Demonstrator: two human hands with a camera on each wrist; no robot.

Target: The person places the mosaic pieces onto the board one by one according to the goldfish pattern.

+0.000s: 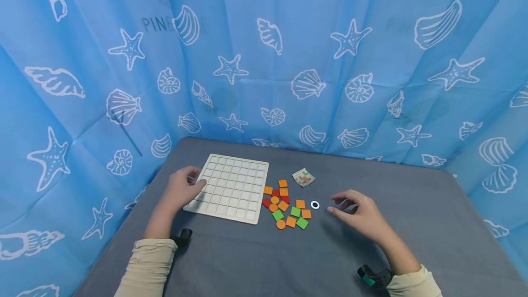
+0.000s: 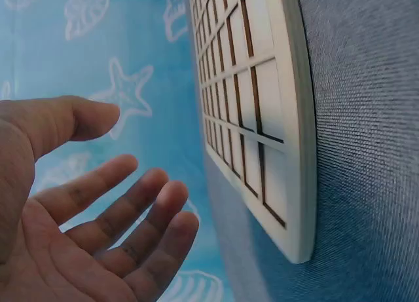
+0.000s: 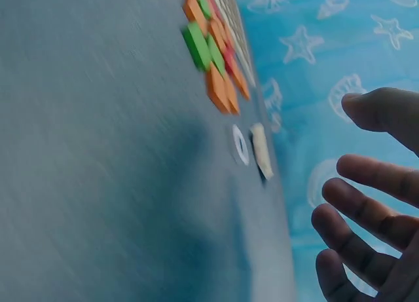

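Observation:
A cream grid board (image 1: 233,187) of small square cells lies flat on the table. My left hand (image 1: 184,189) hovers at its left edge, fingers loosely bent; in the left wrist view that hand (image 2: 111,217) is apart from the board (image 2: 298,151) and holds nothing. To the right of the pile, my right hand (image 1: 360,214) is held over the table with relaxed fingers and nothing between them. Closest to it is a white ring with a dark centre (image 1: 315,205). Orange, green and red flat pieces (image 1: 290,222) lie scattered between board and ring, some overlapping.
A small patterned card (image 1: 303,177), slightly curled, lies behind the pieces. The grey-covered table (image 1: 264,265) ends at a blue shell-print curtain (image 1: 264,81) at the back and sides. Dark bands with devices (image 1: 374,277) sit on both wrists.

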